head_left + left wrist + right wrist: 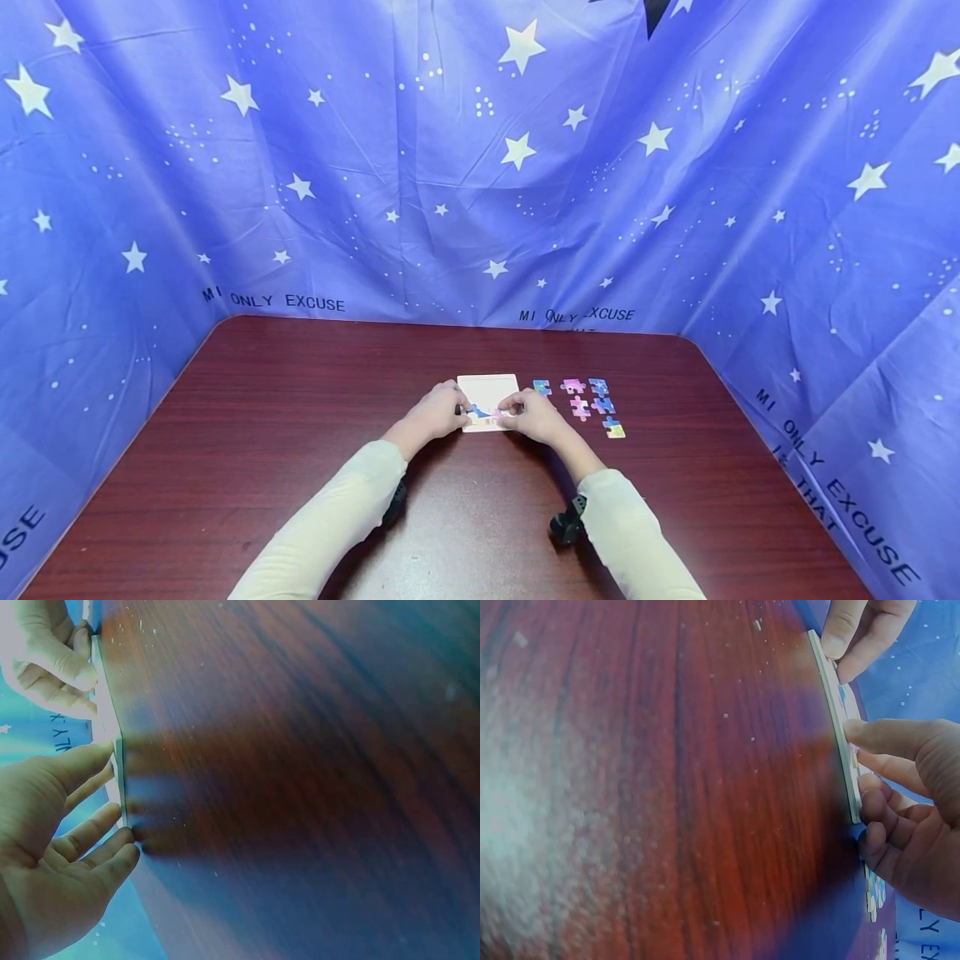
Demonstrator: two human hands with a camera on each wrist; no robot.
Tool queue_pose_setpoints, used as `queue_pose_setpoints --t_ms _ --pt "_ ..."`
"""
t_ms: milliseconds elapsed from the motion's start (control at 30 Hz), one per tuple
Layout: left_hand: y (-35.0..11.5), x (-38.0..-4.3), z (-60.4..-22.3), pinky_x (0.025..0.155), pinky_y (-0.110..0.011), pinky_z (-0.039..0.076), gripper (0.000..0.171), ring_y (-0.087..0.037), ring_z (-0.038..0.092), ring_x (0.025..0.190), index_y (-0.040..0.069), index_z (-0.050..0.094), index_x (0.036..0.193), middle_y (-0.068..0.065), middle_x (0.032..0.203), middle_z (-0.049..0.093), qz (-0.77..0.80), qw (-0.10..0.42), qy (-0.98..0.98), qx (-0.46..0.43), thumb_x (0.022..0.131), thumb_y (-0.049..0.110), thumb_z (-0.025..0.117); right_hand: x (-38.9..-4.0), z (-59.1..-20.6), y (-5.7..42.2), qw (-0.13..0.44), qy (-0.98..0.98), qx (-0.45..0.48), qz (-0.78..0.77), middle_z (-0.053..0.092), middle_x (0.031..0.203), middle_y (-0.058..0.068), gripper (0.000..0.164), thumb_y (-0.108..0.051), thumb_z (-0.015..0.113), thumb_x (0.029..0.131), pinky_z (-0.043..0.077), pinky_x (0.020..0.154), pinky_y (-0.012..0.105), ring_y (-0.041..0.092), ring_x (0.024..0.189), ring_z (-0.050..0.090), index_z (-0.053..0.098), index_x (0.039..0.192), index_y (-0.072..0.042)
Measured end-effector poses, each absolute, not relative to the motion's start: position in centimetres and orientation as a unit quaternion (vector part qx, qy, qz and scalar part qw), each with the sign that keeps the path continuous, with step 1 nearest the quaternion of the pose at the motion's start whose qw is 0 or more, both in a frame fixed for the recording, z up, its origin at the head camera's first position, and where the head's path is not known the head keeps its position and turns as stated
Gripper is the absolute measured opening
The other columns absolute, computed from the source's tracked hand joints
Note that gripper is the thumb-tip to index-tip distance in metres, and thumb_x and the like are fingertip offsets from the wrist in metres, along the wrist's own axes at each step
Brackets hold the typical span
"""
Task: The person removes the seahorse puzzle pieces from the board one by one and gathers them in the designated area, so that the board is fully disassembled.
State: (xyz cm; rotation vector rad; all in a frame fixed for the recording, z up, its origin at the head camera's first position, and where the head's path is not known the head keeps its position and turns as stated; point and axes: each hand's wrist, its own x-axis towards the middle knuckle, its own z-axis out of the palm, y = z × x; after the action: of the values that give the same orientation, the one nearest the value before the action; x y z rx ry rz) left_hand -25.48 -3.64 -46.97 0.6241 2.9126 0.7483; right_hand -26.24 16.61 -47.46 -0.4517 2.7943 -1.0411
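A white puzzle tray [487, 388] lies flat on the table, with a blue puzzle piece [478, 412] and a pink puzzle piece [497, 412] in its near part. My left hand [437, 412] grips the tray's left side, its thumb at the near edge and its fingers along the side in the left wrist view. At the right side, my right hand [537, 416] pinches the pink piece between thumb and index finger, over the tray. Its other fingers rest loosely curled beside the tray [838, 724]. The fingers partly hide the pieces.
Several loose puzzle pieces [579, 407] lie right of the tray, and one blue-green piece [542, 387] sits close behind the right hand. The dark red table [300, 400] meets a blue star-patterned curtain [450, 167] on its far side and both flanks.
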Motion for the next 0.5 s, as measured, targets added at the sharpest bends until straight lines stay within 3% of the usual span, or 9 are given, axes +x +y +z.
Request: queue_pose_setpoints --t_ms 333,500 --pt "-3.6 -26.1 -47.5 0.088 -0.036 0.046 0.015 -0.026 0.054 0.099 0.011 0.074 0.092 -0.004 0.1 0.058 0.247 0.044 0.947 0.202 0.078 0.016 0.073 -26.4 -47.7 16.6 0.074 0.917 -0.116 -0.376 0.055 0.075 0.0 0.018 -0.011 0.075 0.073 0.039 0.061 0.023 0.011 0.068 0.047 0.068 0.089 -0.005" --pt "-3.9 -27.3 -49.3 0.081 -0.033 0.047 0.016 -0.024 0.054 0.094 0.015 0.075 0.091 -0.002 0.098 0.057 0.231 0.017 0.946 0.226 0.076 0.022 0.074 -26.2 -47.7 16.5 0.075 0.91 -0.106 -0.393 0.055 0.075 0.001 0.02 -0.009 0.075 0.073 0.039 0.058 0.023 0.012 0.066 0.047 0.067 0.09 -0.004"
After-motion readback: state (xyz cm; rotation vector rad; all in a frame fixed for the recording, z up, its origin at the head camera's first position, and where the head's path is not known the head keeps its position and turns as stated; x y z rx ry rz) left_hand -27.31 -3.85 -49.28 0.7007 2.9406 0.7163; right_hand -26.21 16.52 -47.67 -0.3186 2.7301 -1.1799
